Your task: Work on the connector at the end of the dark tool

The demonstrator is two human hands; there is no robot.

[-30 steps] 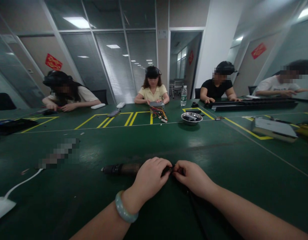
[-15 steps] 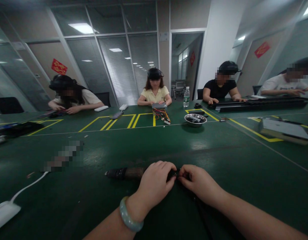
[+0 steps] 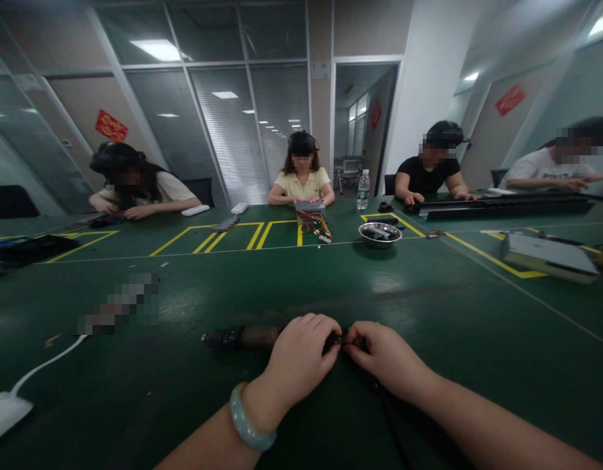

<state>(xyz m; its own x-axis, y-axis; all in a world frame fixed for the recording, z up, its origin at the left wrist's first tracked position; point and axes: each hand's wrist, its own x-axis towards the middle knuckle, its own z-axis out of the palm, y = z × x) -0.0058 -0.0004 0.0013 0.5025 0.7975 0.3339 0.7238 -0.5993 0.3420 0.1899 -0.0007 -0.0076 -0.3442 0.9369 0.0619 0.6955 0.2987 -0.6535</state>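
A dark cylindrical tool [image 3: 259, 337], like a corded electric screwdriver with a tapered black tip, lies across the table with its tip to the left. My left hand [image 3: 306, 359], with a pale green bangle [image 3: 249, 421] on its wrist, rests over the tool's right end, thumb and fingers closed round a small dark part there. Close against it, my right hand [image 3: 379, 356] pinches at the same spot, its fingertips nearly meeting the left ones. A black cable [image 3: 392, 418] runs from below my right hand towards the bottom edge. The fingers hide most of what they hold.
Ahead stand a metal bowl [image 3: 379, 243] of dark parts, a water bottle [image 3: 362, 190] and a grey box [image 3: 309, 206] with coloured wires. A white power strip [image 3: 10, 414] lies at left, a flat silver case [image 3: 549, 256] at right. Several people sit across the green table [image 3: 262, 287].
The view has shifted slightly. Both hands stay together at the tool's right end, with only a very small movement of the fingers.
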